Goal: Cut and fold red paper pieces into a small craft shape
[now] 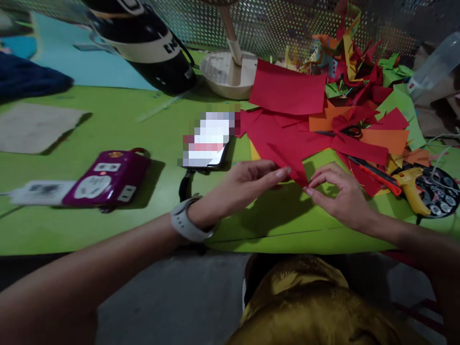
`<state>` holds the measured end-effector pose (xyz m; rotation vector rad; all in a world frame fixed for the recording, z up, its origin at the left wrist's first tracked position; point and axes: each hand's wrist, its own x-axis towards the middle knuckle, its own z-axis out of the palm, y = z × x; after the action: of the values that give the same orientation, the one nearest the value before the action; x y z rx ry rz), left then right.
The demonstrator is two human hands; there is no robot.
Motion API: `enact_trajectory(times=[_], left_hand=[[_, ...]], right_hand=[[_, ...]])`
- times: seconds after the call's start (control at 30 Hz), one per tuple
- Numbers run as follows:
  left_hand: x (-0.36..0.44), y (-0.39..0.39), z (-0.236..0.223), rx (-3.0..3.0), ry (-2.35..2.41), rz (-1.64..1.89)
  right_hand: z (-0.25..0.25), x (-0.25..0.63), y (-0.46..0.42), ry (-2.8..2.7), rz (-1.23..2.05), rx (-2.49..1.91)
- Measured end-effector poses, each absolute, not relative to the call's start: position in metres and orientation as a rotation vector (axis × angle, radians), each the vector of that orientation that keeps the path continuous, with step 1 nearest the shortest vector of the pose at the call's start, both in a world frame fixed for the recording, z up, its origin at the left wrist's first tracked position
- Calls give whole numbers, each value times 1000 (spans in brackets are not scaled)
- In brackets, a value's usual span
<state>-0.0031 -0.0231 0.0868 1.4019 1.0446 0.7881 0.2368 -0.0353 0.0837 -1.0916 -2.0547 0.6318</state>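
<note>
A folded piece of red paper (290, 165) is held up between my two hands, over the near edge of the green table. My left hand (247, 179), with a pale band at the wrist, grips it from the left, thumb lying along its lower edge. At the paper's lower right tip, the thumb and fingers of my right hand (334, 191) are pinched together. More red sheets (273, 129) lie spread just behind the hands. Scissors with dark handles (354, 131) rest among them, and an orange-red and black cutter (375, 176) lies right of my right hand.
A phone (208, 139) lies left of the red sheets. Farther left is a purple power outlet box (108, 179). A dark bottle (143, 48) and a pale bowl (219, 79) stand behind. Paper scraps (359, 67) heap up at back right; a yellow glue gun (413, 189) lies right.
</note>
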Motion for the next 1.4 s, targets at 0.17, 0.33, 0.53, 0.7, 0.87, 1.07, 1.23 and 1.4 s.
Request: enact_trajectory(times=[0.17, 0.33, 0.53, 0.7, 0.87, 1.07, 1.23, 1.4], left_hand=[[13, 3, 80, 990, 943, 917], [9, 17, 72, 868, 887, 902], [9, 11, 70, 910, 888, 806], [8, 8, 65, 1042, 891, 826], [6, 6, 64, 1038, 894, 775], [8, 2, 61, 1120, 953, 739], [8, 0, 61, 1093, 938, 755], [7, 0, 65, 1098, 957, 772]], right_hand=[[85, 235, -20, -2122, 510, -944], [85, 248, -3, -2285, 91, -787], [74, 251, 2, -2599, -29, -648], [72, 250, -2, -2608, 9, -631], [85, 250, -9, -2354, 33, -736], [87, 245, -7, -2038, 506, -1086], [76, 242, -5, -1875, 871, -1145], [76, 242, -6, -1756, 1062, -1176]])
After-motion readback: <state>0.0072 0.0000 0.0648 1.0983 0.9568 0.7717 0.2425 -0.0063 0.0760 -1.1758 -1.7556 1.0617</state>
